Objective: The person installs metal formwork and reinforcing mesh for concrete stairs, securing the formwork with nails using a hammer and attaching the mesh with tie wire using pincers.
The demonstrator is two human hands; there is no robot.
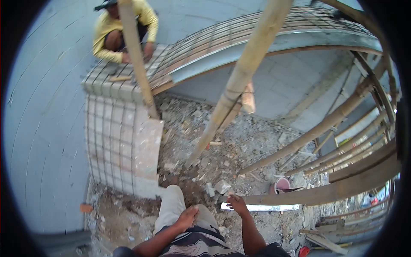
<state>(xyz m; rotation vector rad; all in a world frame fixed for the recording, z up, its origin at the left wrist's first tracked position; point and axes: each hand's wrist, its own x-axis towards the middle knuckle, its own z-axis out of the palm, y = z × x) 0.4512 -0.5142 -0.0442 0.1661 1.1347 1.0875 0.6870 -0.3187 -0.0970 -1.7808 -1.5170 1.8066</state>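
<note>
Brown timber beam [295, 198] has near end at right hand [235, 204], fingers half-curled, grip unclear; left hand [187, 217] loosely curled on thigh [208, 217], hold unclear; seems positioning or pause, steady lift calling for closed right fingers

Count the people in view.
2: the camera wearer, at bottom centre, and a co-worker in yellow, crouching at upper left. Others may be hidden behind the poles.

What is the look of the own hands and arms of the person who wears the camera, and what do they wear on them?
The left hand and right hand are bare, without gloves. The forearms are uncovered; dark sleeves show only at the lower edge. Rings are too small to tell.
</note>
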